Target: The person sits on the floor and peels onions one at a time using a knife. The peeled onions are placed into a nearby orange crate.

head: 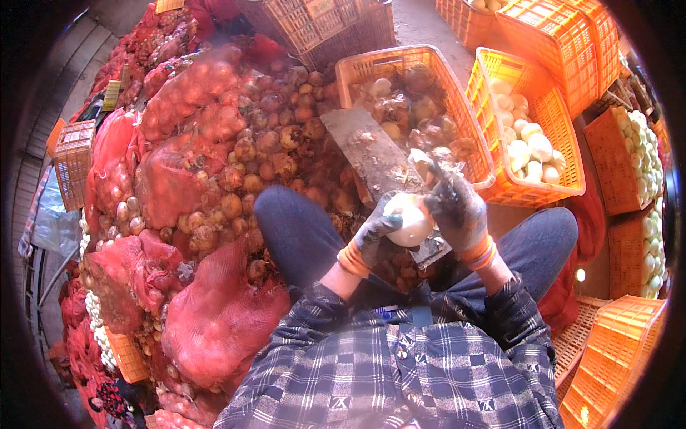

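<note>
My left hand (372,230), in a dark-coated work glove with an orange cuff, grips a peeled white onion (410,222) above my lap. Close by on the right, my gloved right hand (458,206) points its fingers away from me, with the thumb side near the onion. A pale piece (419,156), perhaps onion skin, shows at its fingertips; whether it is held is unclear. Beneath both hands runs a dirty plank (370,150) with scraps on it. Its near end (431,252) shows below the onion.
Unpeeled onions (268,145) and red mesh sacks (225,316) heap up on the left. Ahead stands an orange crate (407,51) of skins and onions. Beside it a yellow-orange crate (557,123) holds peeled onions. Stacked crates (557,43) rise behind. A person (115,399) appears at lower left.
</note>
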A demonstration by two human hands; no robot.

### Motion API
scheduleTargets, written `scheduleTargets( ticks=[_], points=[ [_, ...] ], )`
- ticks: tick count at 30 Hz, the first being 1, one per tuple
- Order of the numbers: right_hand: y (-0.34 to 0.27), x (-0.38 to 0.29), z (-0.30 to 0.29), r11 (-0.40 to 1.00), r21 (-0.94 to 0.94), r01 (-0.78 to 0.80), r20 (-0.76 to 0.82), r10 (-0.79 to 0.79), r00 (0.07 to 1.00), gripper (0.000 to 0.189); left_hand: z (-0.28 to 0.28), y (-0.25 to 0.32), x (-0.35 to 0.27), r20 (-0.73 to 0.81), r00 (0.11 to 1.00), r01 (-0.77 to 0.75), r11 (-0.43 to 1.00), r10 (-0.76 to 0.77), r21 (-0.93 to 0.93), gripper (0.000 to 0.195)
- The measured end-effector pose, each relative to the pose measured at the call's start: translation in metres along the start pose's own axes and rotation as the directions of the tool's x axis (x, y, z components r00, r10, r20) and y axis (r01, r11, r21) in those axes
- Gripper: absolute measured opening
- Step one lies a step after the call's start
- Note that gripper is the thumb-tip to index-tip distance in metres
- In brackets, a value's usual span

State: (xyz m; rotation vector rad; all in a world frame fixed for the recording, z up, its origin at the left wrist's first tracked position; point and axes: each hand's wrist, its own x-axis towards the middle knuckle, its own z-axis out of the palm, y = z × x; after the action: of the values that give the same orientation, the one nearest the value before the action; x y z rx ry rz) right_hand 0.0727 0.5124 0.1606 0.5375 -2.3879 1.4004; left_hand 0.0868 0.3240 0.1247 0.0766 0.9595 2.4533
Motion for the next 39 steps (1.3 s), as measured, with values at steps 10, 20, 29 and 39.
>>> scheduleTargets(
  ticks=[10, 20, 29, 39],
  points=[
    [0.05, 0.076, -0.012, 0.985, -0.124, 0.124, -0.184, -0.145, 0.972, 0.034, -0.025, 0.01, 0.005, 0.078, 0.991, -0.117, 0.984, 0.106, 0.138, 0.098],
    [0.097, 0.052, -0.04, 0.981, -0.054, -0.186, -0.01, 0.186, 0.982, 0.053, -0.022, 0.008, 0.015, -0.136, 0.981, -0.088, 0.943, 0.138, 0.321, 0.085],
    [0.0, -0.019, -0.02, 0.984, -0.173, 0.036, 0.481, 0.052, 0.875, 0.048, -0.043, -0.011, 0.014, -0.105, 0.985, -0.082, 0.912, 0.135, 0.401, 0.072],
    [0.001, -0.023, -0.013, 0.979, -0.144, -0.147, 0.447, 0.197, 0.872, 0.039, -0.029, -0.005, 0.013, -0.154, 0.985, -0.011, 0.909, 0.082, 0.416, 0.071]
  ],
)
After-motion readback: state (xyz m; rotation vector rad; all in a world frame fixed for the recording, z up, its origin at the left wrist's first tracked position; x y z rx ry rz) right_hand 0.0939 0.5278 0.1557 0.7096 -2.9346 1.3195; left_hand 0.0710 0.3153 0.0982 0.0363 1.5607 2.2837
